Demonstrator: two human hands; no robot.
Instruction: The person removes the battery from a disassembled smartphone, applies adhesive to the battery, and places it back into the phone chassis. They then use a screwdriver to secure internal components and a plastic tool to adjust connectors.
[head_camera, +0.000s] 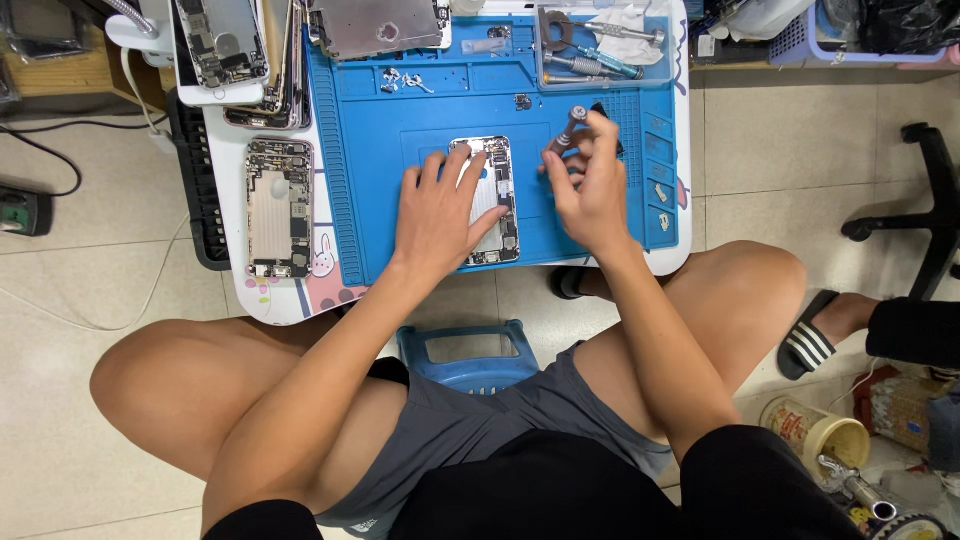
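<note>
Opened phone (487, 200) lies mid blue mat (440, 120). Left hand (437, 215) flat on it, fingers spread, pinning it. Right hand (590, 190) pinches a screwdriver (567, 130), tilted toward the phone's top edge. Best kept steep and seated squarely; loose screws (403, 82) lie near the mat's far edge.

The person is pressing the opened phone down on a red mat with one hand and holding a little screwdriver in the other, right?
Not quite: the mat is blue, not red, as the head view shows. The left hand does press on the opened phone, and the right hand holds the small screwdriver.

An opened phone chassis (495, 200) lies flat on the mat; a slim screwdriver (567, 132) tilts beside it.
</note>
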